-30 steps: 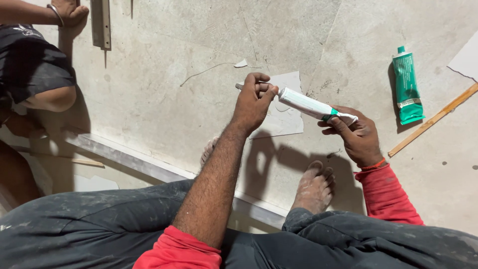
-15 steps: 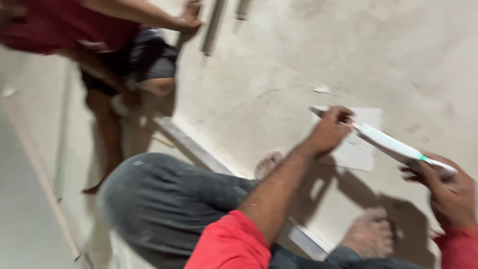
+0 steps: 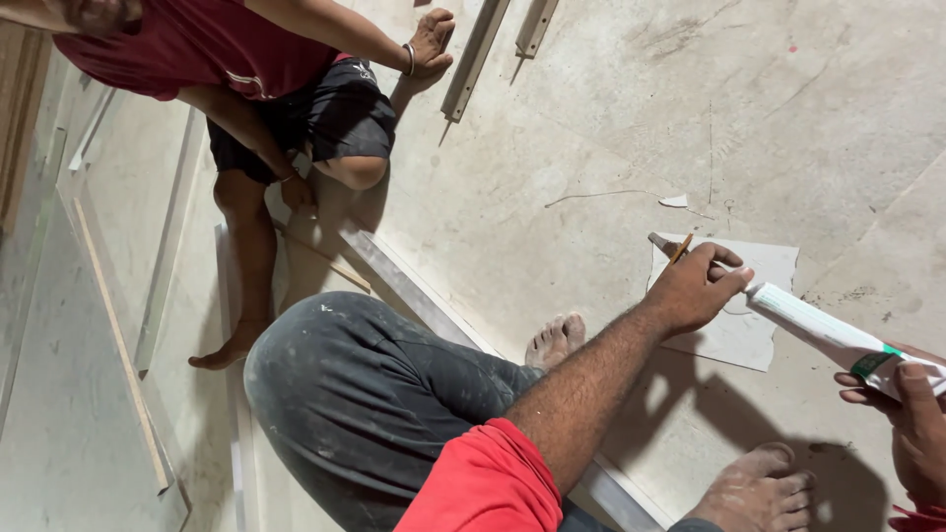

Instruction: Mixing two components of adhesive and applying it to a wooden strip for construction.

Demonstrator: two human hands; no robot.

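A long white tube (image 3: 828, 333) with a green band near its rear end lies slanted, its nozzle end higher and to the left, its tail lower at the right edge. A thin brown stick (image 3: 677, 251) touches the nozzle end, above a pale sheet of paper (image 3: 759, 296) lying flat on the floor

At right of the frame, the left hand (image 3: 695, 293) grips the nozzle end of a white tube (image 3: 823, 333) and a thin stick (image 3: 676, 250), over a pale sheet (image 3: 764, 296) lying on the floor (image 3: 611, 118). The right hand (image 3: 912, 419), at the right edge, pinches the tube's green-banded tail. Two bare feet (image 3: 555, 340) show along the lower frame, beside a metal strip (image 3: 414, 291). In the upper left a second person (image 3: 286, 89) in a red shirt crouches, one hand (image 3: 431, 41) pressed on the floor near two metal bars (image 3: 478, 54).
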